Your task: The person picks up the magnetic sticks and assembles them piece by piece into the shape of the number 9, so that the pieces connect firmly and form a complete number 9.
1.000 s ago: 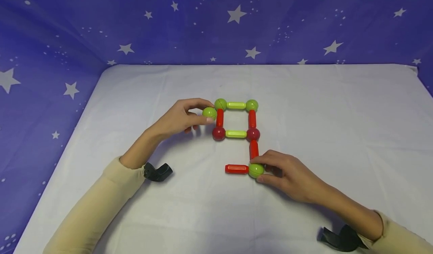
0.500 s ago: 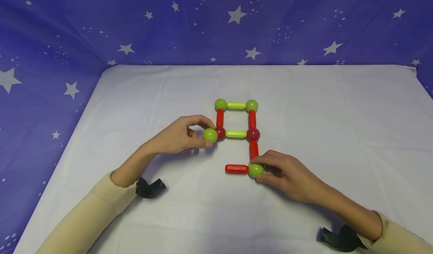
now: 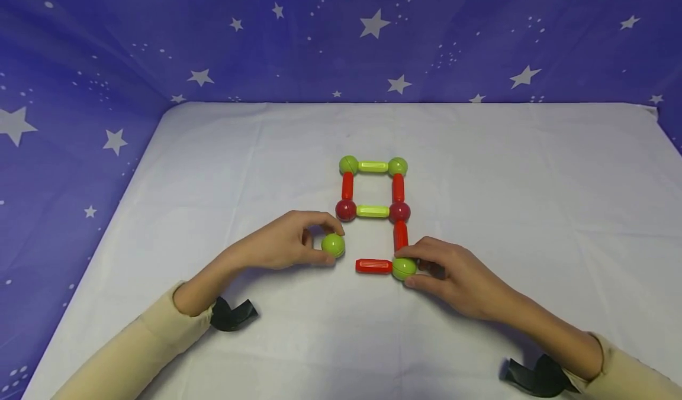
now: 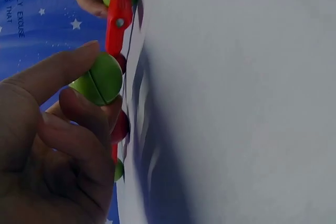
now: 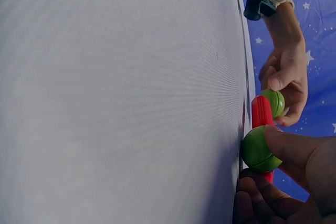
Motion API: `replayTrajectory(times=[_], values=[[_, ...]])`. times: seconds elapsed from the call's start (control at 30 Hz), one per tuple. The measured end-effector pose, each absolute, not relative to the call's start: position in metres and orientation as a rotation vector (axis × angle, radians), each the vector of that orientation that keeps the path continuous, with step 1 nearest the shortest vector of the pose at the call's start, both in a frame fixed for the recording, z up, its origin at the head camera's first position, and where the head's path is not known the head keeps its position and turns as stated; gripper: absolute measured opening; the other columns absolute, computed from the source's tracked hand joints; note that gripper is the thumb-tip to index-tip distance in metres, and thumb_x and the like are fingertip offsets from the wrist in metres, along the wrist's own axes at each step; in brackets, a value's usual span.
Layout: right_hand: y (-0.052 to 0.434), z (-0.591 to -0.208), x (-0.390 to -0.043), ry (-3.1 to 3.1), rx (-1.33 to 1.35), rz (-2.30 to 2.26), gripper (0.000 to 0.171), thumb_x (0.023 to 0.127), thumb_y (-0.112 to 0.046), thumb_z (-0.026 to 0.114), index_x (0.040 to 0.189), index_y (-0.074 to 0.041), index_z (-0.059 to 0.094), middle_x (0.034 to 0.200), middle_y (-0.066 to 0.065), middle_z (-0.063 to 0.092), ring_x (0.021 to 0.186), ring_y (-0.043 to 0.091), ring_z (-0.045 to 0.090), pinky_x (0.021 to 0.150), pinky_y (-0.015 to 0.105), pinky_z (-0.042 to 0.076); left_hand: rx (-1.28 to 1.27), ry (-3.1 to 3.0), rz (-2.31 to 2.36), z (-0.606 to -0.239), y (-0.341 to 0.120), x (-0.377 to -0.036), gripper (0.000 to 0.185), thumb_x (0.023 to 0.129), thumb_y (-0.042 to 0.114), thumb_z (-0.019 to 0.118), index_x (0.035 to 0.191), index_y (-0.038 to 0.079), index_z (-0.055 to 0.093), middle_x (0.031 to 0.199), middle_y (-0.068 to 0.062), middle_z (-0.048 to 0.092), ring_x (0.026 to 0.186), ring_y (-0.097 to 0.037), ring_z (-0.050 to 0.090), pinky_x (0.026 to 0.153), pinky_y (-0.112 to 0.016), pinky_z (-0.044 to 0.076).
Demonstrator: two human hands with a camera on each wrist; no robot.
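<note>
My left hand pinches a loose green ball between thumb and fingers. In the left wrist view that green ball shows a seam around it. The ball is a short way left of the free end of a red rod. My right hand grips another green ball, to which this red rod and an upright red rod are joined. Above stands a square of rods, with green balls at its top corners, a red ball at lower left and another red ball at lower right.
A white cloth covers the table, and a blue curtain with stars hangs behind and at the left. Black wrist mounts stick out from both sleeves near the cloth.
My left hand has carried its green ball toward me, from beside the square's upper left, past the red ball, to near the loose rod end. My right hand has stayed in place.
</note>
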State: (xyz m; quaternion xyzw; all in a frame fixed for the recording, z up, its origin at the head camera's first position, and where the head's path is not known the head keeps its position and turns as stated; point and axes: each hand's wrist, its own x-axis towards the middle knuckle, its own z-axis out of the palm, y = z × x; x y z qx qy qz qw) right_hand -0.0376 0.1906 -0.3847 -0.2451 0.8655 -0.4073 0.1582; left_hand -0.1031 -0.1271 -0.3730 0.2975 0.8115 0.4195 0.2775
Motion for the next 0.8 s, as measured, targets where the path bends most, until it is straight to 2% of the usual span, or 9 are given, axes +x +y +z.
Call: replayTrajectory(times=[0.43, 0.8], values=[[0.1896, -0.3852, -0.0375, 2.472, -0.708, -1.173, 0.035, 0.088, -0.019, 0.076, 0.122, -0.018, 0.067, 0.102, -0.013, 0.062, 0.09, 0.012, 0.056, 0.079, 0.029, 0.05, 0.83, 2.151, 1.07, -0.3769, -0.1215, -0.0939, 0.037, 0.08, 0.018, 0.084, 0.113, 0.019, 0.067, 0.1, 0.006, 0.062, 0.055, -0.011, 0.05, 0.056, -0.026, 0.044], [0.1903, -0.3843, -0.0374, 2.478, -0.705, -1.165, 0.036, 0.088, -0.019, 0.076, 0.123, -0.018, 0.067, 0.1, -0.012, 0.061, 0.087, 0.013, 0.055, 0.075, 0.027, 0.049, 0.877, 2.131, 1.045, -0.3813, -0.1171, -0.0924, 0.036, 0.08, 0.021, 0.084, 0.111, 0.021, 0.066, 0.095, 0.009, 0.061, 0.055, -0.01, 0.05, 0.057, -0.026, 0.043]])
